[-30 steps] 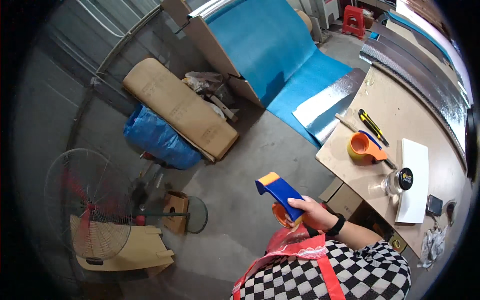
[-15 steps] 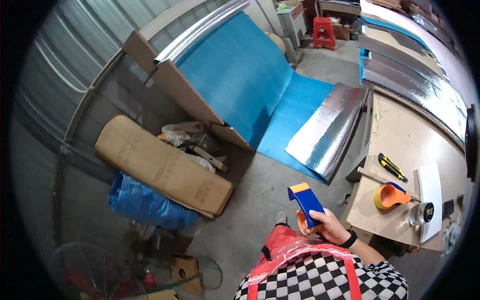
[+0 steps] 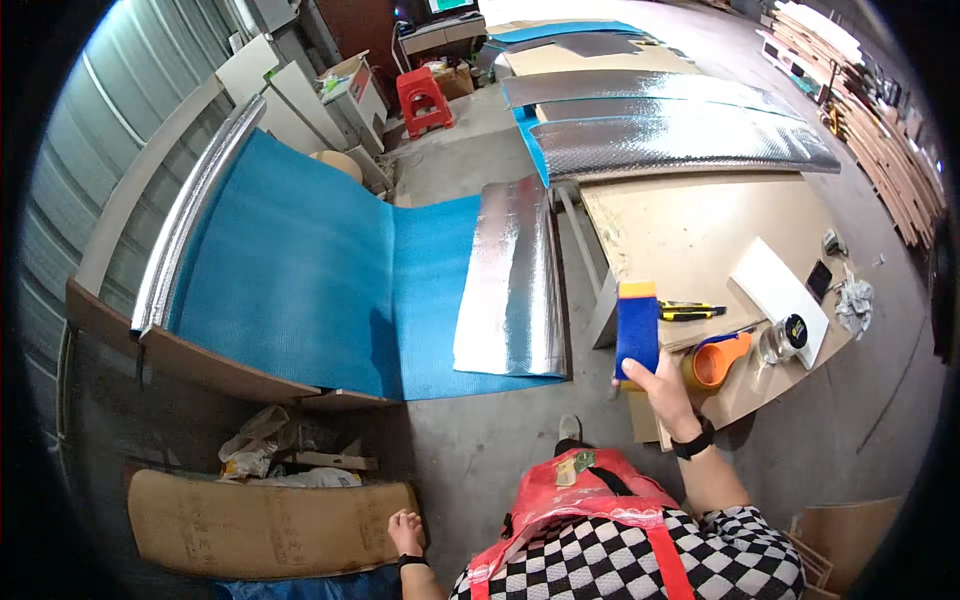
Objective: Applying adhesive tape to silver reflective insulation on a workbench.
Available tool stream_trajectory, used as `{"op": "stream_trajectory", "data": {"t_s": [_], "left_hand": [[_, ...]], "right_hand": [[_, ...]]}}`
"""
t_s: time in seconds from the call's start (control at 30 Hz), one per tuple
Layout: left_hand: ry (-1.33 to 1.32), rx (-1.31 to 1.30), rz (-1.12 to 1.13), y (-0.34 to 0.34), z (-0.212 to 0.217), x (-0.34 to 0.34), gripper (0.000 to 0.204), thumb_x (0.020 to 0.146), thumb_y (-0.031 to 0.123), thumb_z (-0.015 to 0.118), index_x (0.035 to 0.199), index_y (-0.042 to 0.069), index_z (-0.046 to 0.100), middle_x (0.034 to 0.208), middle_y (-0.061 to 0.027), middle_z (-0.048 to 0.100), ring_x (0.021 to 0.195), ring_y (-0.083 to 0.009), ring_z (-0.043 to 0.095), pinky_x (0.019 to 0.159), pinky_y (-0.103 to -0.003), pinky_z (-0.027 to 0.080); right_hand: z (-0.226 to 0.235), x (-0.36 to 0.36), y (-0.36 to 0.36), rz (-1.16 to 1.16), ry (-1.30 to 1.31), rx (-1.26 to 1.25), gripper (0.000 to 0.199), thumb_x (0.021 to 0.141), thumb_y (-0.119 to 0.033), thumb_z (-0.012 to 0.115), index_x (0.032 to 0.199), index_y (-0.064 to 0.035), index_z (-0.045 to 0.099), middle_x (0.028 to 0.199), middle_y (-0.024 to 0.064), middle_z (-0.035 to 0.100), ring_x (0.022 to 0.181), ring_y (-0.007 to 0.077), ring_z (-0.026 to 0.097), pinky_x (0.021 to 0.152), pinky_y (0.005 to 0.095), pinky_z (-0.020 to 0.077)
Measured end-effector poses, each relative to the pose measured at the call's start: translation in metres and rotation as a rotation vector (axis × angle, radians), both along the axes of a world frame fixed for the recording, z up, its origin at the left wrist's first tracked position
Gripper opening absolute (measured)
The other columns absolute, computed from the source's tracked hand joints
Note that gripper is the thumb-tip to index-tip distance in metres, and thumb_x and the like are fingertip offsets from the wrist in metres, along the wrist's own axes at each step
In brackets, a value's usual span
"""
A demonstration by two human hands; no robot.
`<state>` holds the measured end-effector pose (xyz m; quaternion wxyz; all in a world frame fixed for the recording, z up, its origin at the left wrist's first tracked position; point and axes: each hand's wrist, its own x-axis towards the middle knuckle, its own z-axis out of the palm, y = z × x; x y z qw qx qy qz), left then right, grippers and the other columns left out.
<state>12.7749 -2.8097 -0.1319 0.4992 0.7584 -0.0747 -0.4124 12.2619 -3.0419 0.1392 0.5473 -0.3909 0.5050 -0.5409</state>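
— At the near edge of the wooden surface (image 3: 700, 230), what has the right hand (image 3: 665, 385) got?

— A flat blue block with a yellow end (image 3: 637, 325), held upright — fingers wrapped tight round its lower part, yellow end up. It stands over the gap between the surface and the concrete floor (image 3: 470, 450).

— And the left hand (image 3: 405, 533)?

— Low down beside the person's red vest (image 3: 575, 500), just next to a brown cardboard sheet (image 3: 260, 525) on the floor. Its fingers look loosely curled with nothing in them; whether it touches the cardboard, I cannot tell.

— What lies near the block?

— On the surface just right of it: an orange tape dispenser (image 3: 718, 362), a yellow-and-black utility knife (image 3: 690, 311), a white board (image 3: 780, 292) and a small round jar (image 3: 793, 332). Farther back, silver foil sheets (image 3: 670, 130) cover the surface.

— To the left?

— A large blue foam panel with foil backing (image 3: 330, 280), leaning against a grey corrugated wall and folding onto the floor. A red stool (image 3: 422, 98) stands well beyond it.
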Motion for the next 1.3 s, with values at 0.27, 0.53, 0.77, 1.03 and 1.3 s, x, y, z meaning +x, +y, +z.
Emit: {"op": "stream_trajectory", "data": {"t_s": [0.27,0.53,0.77,1.03,1.3], "left_hand": [[-0.180,0.361,-1.006,0.000,-0.049,-0.106,0.024,0.097,0.020,0.056,0.112,0.003,0.066,0.095,-0.0107,0.069,0.083,-0.0168,0.065,0.072,-0.032,0.054],[-0.110,0.530,-0.461,-0.025,-0.042,-0.035,0.024,0.098,0.019,0.057,0.112,0.001,0.064,0.093,-0.0096,0.069,0.081,-0.0168,0.065,0.070,-0.031,0.053],[-0.090,0.535,-0.745,-0.084,-0.077,-0.041,0.024,0.098,0.019,0.057,0.112,0.000,0.063,0.091,-0.0087,0.068,0.080,-0.0167,0.064,0.068,-0.030,0.052],[-0.396,0.294,-1.002,-0.242,-0.098,0.050,0.024,0.099,0.020,0.056,0.113,0.002,0.062,0.092,-0.0072,0.069,0.081,-0.0157,0.065,0.068,-0.029,0.052],[0.104,0.162,-0.515,-0.339,-0.041,0.059,0.026,0.100,0.021,0.056,0.119,0.003,0.058,0.096,-0.0075,0.068,0.081,-0.0147,0.067,0.068,-0.028,0.054]], "right_hand": [[-0.055,-0.115,-0.143,-0.317,1.197,0.155,0.047,0.093,-0.022,0.062,0.124,0.0079,0.042,0.108,0.0317,0.063,0.099,0.0461,0.062,0.085,0.0506,0.0481],[-0.092,-0.180,-0.239,-0.279,1.458,0.525,0.037,0.087,-0.011,0.064,0.118,0.0046,0.050,0.114,0.0242,0.064,0.111,0.0368,0.061,0.092,0.0473,0.0457],[-0.063,-0.089,-0.255,-0.409,1.552,0.170,0.065,0.084,-0.010,0.068,0.140,0.0032,0.039,0.143,0.0234,0.044,0.131,0.0349,0.045,0.110,0.0430,0.0356],[-0.157,-0.052,-0.309,0.016,1.759,0.681,0.058,0.086,-0.019,0.068,0.131,0.0110,0.046,0.117,0.0282,0.061,0.114,0.0387,0.059,0.094,0.0447,0.0502],[-0.121,-0.030,-0.303,-0.025,1.651,0.700,0.063,0.087,-0.026,0.071,0.132,0.0086,0.044,0.115,0.0290,0.062,0.110,0.0399,0.062,0.087,0.0459,0.0542]]}}
